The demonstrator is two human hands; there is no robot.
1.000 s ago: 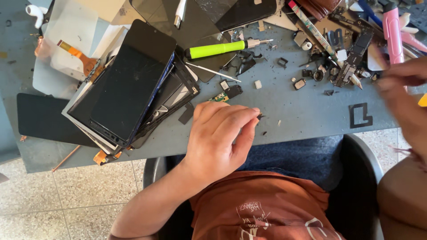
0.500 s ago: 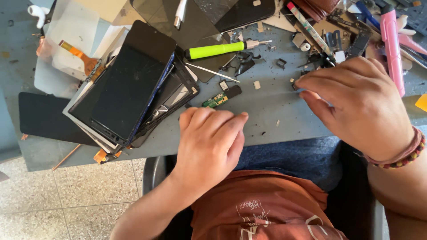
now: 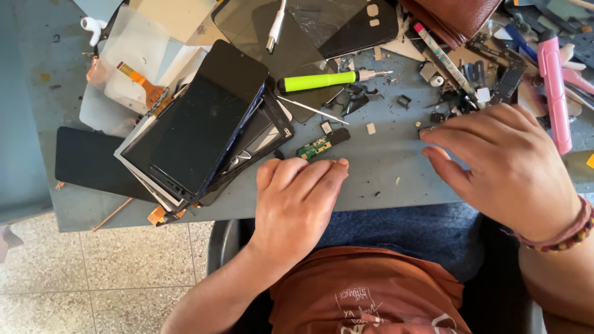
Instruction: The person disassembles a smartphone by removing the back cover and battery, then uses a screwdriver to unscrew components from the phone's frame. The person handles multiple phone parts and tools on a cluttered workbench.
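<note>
The left hand [image 3: 296,201] lies palm down at the near edge of the grey worktable [image 3: 383,176], fingers pressed together and holding nothing. Its fingertips rest just beside a small green circuit board [image 3: 314,148]. The right hand [image 3: 504,167] hovers over the table with fingers loosely curled; its fingertips touch a small dark part [image 3: 427,131]. A stack of phone screens [image 3: 204,127] sits left of the board; a green-handled screwdriver [image 3: 328,80] lies beyond it.
</note>
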